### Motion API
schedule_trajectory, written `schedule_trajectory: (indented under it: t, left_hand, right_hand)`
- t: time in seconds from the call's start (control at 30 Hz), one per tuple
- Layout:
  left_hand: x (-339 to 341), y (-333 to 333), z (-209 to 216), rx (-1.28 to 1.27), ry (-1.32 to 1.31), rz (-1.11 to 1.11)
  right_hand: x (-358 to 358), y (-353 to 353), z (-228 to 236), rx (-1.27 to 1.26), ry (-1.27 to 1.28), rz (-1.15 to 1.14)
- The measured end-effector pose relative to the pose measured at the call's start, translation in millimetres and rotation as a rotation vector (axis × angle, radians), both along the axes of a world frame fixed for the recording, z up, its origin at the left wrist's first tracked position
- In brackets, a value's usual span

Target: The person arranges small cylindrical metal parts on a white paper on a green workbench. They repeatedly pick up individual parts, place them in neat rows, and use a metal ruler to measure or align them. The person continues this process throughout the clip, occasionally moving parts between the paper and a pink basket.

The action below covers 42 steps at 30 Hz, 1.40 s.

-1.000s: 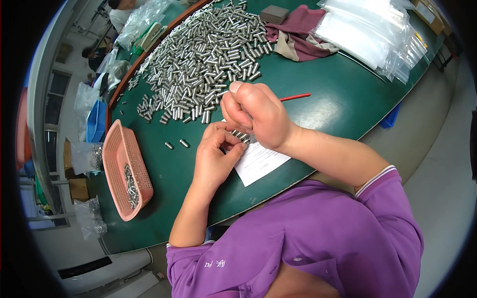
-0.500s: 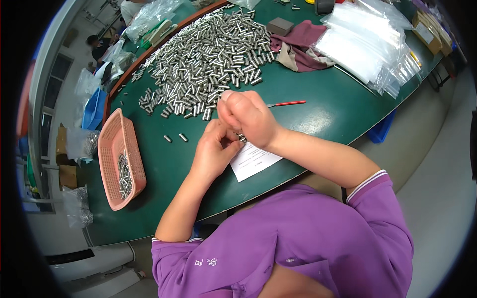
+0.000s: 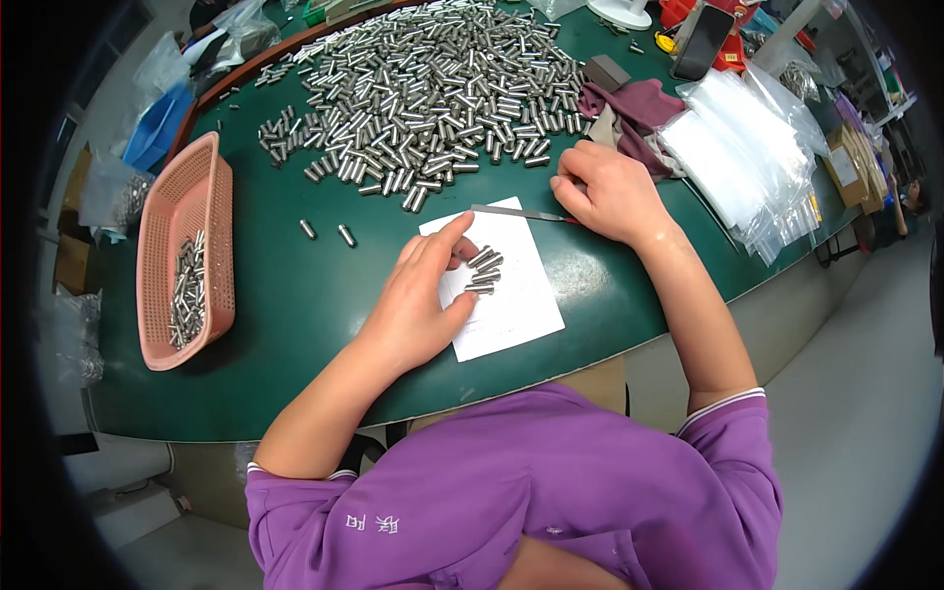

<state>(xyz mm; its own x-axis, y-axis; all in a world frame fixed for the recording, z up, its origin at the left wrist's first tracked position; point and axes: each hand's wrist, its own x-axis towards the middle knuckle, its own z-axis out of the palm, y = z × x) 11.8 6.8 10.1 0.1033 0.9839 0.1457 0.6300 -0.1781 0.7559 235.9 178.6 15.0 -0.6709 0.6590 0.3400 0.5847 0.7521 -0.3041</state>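
My left hand [image 3: 418, 300] rests at the left side of a white paper sheet [image 3: 526, 315], thumb and index finger spread. Several short metal pins [image 3: 485, 269] lie grouped on the sheet, right beside those fingers; some fingertips curl behind them. Over to the right, my right hand [image 3: 612, 192] is curled over the red handle of a flat metal file [image 3: 516, 211]. The file's grey blade points left across the top of the sheet, and most of its handle is hidden under the hand.
A large heap of metal pins [image 3: 433, 88] covers the far table. Two loose pins [image 3: 346, 236] lie near a pink basket [image 3: 221, 265] holding more. At right are a maroon cloth [image 3: 639, 103], a grey block [image 3: 605, 73], a phone [image 3: 703, 42] and clear plastic bags [image 3: 737, 147].
My right hand has moved right, off the left hand, onto the file's handle. The left hand's fingers have spread, uncovering the pins on the sheet. The view has shifted.
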Motion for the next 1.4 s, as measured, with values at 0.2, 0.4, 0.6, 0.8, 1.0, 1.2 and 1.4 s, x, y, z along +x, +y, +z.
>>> schedule_trajectory:
  t: [0.2, 0.4, 0.6, 0.8, 1.0, 1.2, 1.4]
  left_hand:
    - [-2, -4, -1, 0.002, -0.009, -0.028]
    - [0, -4, -1, 0.014, -0.029, -0.036]
    - [0, -5, -5, 0.051, -0.033, -0.052]
    - [0, -8, -1, 0.014, -0.029, -0.063]
    - [2, -11, 5, -0.007, -0.016, -0.085]
    - [3, -13, 4, 0.016, 0.0, -0.085]
    - [1, -9, -1, 0.052, -0.007, -0.069]
  right_hand:
    - [-11, -39, 18, -0.034, 0.067, 0.22]
    - [-26, -74, 11, -0.07, 0.063, 0.236]
    - [-25, -82, 10, -0.104, 0.069, 0.226]
    - [-23, -90, 8, -0.138, 0.095, 0.222]
    - [-20, -96, 7, -0.182, 0.084, 0.225]
    - [-23, -99, 10, -0.2, 0.093, 0.224]
    - [-25, -94, 10, -0.189, 0.074, 0.229]
